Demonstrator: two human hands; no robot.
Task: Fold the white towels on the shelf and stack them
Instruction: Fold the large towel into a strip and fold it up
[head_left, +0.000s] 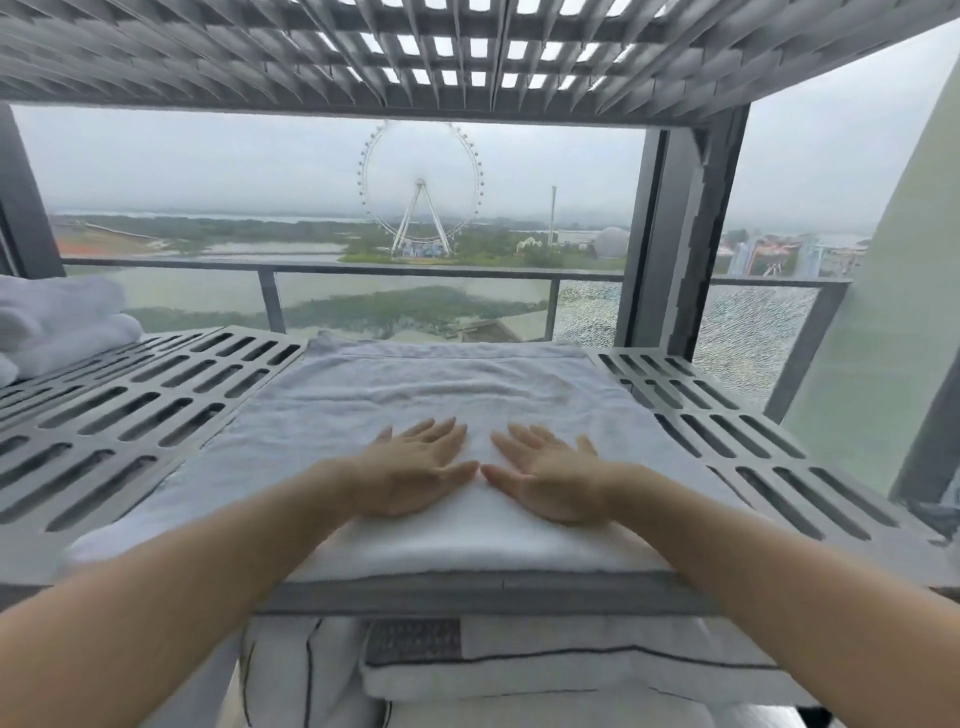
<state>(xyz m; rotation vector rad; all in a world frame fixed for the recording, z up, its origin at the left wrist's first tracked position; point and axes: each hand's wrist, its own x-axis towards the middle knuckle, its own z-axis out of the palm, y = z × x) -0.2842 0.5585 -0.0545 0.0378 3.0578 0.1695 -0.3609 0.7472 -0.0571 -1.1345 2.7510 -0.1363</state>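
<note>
Left hand (410, 475) and right hand (550, 480) lie flat, fingers straight, thumbs nearly touching, pressing a white towel (441, 395) on a slotted shelf (130, 410).

Grey daylight through a window (208, 171) shows a Ferris wheel (421, 183) beyond a balcony railing (415, 270).

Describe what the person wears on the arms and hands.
The left hand and right hand are bare: no gloves, rings, watch or bracelet show. The left arm and right arm carry no sleeve as far as the picture reaches.
</note>
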